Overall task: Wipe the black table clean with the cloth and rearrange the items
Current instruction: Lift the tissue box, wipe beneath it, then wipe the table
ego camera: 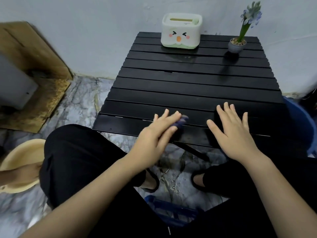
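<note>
We judge the wiping to be well along, perhaps nearly finished. The black slatted bench [188, 83] shows a wet sheen across its middle and far slats, with no crumbs or marks that we can make out. Water drops lie on the marble floor [173, 181] between our feet, low in the frame.

The cloth [181, 121] is a small dark blue bundle at the near edge of the bench, lower centre of the frame. Most of it is hidden under our left hand [154, 134]; only a blurred tip shows past the fingertips. Its long axis seems to run from lower left to upper right, the visible end pointing toward the upper right, but the blur makes this a loose reading. The left grip presses on the cloth with fingers nearly straight. Whether they curl around it or only push it flat we cannot tell.

Our right hand [235, 133] lies flat on the near slats at lower right of centre, fingers spread, its grip apart and holding nothing.

The rearranging looks at least partly done or not yet needed. The tissue box [181, 30] with a cartoon face stands at the far edge, top centre. The flower pot [237, 45] stands upright near the far right corner, well apart from the box. What remains, we judge, is the last near strip.
</note>
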A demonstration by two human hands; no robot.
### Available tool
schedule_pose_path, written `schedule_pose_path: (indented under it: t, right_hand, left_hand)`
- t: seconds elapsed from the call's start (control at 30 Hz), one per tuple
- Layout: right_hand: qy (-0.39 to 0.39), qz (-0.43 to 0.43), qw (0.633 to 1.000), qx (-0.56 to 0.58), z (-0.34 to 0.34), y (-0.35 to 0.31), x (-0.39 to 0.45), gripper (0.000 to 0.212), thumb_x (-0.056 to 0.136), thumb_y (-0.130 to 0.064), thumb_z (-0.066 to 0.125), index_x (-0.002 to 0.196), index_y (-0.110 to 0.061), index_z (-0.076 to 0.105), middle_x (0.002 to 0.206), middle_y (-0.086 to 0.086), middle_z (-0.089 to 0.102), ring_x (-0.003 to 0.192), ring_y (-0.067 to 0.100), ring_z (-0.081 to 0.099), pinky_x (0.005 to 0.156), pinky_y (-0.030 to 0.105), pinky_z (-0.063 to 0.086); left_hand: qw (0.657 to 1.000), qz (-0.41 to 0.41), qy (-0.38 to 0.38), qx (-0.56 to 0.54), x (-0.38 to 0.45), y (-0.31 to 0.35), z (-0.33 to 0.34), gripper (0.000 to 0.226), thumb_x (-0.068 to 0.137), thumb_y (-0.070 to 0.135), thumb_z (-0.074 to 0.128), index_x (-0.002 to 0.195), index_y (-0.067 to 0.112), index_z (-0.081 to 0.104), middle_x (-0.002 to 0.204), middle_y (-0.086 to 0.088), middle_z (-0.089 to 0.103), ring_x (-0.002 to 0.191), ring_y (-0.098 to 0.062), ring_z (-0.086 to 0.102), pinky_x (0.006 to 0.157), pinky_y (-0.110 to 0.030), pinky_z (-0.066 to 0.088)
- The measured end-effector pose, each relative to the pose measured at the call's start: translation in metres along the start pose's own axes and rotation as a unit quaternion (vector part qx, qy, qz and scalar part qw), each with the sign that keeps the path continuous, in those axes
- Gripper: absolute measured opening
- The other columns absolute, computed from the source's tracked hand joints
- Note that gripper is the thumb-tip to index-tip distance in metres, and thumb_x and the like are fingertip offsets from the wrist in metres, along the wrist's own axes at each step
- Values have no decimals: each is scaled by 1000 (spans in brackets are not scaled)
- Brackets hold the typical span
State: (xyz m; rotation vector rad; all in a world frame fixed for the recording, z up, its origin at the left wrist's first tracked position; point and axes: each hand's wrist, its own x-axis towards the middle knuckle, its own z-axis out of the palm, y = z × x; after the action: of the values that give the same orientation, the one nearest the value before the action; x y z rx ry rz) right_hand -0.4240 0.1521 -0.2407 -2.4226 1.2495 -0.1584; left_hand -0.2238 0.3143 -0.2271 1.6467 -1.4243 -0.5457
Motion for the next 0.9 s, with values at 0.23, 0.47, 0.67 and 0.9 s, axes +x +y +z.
schedule_pose_path:
  t: [0.23, 0.47, 0.67, 0.9]
  right_hand:
    - [-23, -75, 997, 22, 24, -56, 15, 78, 98, -66, 21, 162, -20, 15, 171, -1, 1, 156, 10, -11, 124, 45, -16]
    - [4, -81, 995, -55, 36, -56, 16, 79, 99, -68, 15, 162, -19, 13, 171, 1, 0, 157, 13, -9, 125, 48, -11]
    - [18, -81, 993, -82, 38, -58, 14, 81, 99, -69, 15, 162, -18, 14, 170, 3, 2, 157, 16, -6, 126, 48, -7]
    - [27, -78, 992, -94, 40, -59, 15, 80, 99, -69, 16, 161, -18, 15, 170, 3, 4, 157, 17, -4, 126, 48, -5]
  left_hand:
    - [978, -116, 55, 164, 22, -51, -73, 46, 105, 33, 40, 150, 22, 39, 160, 1, 35, 153, -27, 15, 125, -42, 2]
    - [955, -189, 171, 149, 15, -66, -100, 40, 103, 33, 41, 137, 17, 56, 139, -7, 59, 137, -33, 45, 118, -56, 26]
    - [900, -269, 154, 305, 24, -65, -83, 32, 94, 43, 57, 98, 13, 66, 115, -6, 64, 132, -38, 42, 114, -54, 27]
    - [944, -174, 201, 196, 32, -36, -75, 14, 99, 26, 53, 104, 15, 47, 94, -2, 63, 91, -33, 60, 83, -48, 48]
